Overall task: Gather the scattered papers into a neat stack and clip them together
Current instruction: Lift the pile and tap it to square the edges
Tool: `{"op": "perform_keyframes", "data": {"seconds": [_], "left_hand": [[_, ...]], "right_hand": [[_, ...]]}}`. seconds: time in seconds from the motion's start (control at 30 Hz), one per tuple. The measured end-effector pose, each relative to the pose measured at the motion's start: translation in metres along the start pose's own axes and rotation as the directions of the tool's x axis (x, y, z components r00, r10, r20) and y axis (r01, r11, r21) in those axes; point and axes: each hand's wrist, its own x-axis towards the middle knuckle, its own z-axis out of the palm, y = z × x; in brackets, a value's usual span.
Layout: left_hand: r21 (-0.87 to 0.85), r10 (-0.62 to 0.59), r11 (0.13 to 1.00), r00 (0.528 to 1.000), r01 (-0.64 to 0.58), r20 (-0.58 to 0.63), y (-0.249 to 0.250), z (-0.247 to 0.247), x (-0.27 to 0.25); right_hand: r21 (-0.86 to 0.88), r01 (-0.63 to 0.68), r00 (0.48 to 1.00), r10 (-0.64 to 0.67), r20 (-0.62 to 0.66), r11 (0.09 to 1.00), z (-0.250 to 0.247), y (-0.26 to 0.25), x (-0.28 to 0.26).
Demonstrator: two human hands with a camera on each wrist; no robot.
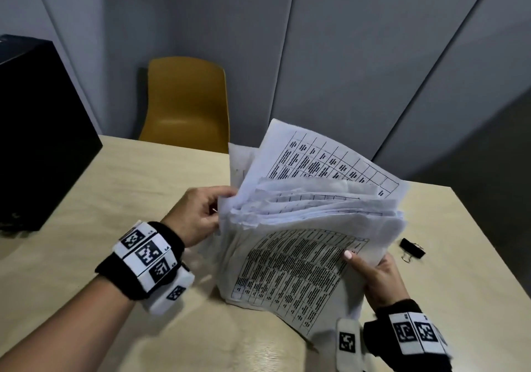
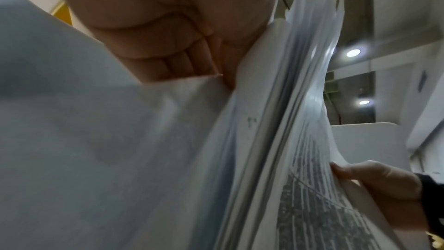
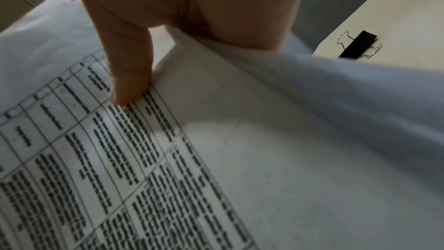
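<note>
Over the pale wooden table [image 1: 120, 199], the left hand [image 1: 198, 216] and right hand [image 1: 379, 277] each gripped an edge of the ragged, uneven sheaf of printed white papers [image 1: 301, 228]. Loose sheets could slide out if either grip slackened, and the black metal binder clip [image 1: 412, 248] lay unused nearby.

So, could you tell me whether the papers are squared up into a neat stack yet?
Not yet. The papers, held by both hands, are fanned with uneven edges.

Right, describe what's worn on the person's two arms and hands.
Both forearms are bare. The left wrist carries a black band wrapped with white blocks printed with black square tracking markers, plus a white camera pod bearing its own marker. The right wrist has a matching black band with marker blocks and a white pod. The right hand has a pale pink painted thumbnail. No gloves show.
</note>
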Motion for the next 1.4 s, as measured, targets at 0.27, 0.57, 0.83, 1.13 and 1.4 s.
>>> {"op": "perform_keyframes", "data": {"seconds": [0.27, 0.57, 0.83, 1.13, 1.4], "left_hand": [[-0.265, -0.046, 0.963, 0.951, -0.039, -0.306, -0.012, -0.003, 0.003], [-0.326, -0.125, 0.946, 0.918, -0.005, -0.377, -0.032, -0.017, -0.002], [-0.205, -0.013, 0.978, 0.976, -0.032, -0.219, -0.019, -0.027, 0.009], [-0.55, -0.171, 0.83, 0.895, -0.095, -0.412, -0.032, -0.047, 0.008], [-0.646, -0.252, 0.763, 0.907, -0.028, -0.336, -0.029, -0.031, 0.013]], "right_hand": [[0.041, 0.021, 1.0, -0.021, -0.009, 0.999, -0.005, 0.003, -0.001], [0.048, 0.041, 0.999, -0.042, 0.015, 0.998, -0.007, 0.003, -0.001], [0.045, 0.056, 0.998, -0.058, 0.031, 0.997, -0.005, 0.001, -0.002], [0.062, 0.049, 0.998, -0.051, 0.034, 0.997, -0.009, 0.005, 0.0], [0.055, 0.018, 0.999, -0.02, 0.04, 0.998, -0.012, 0.002, -0.005]]}}
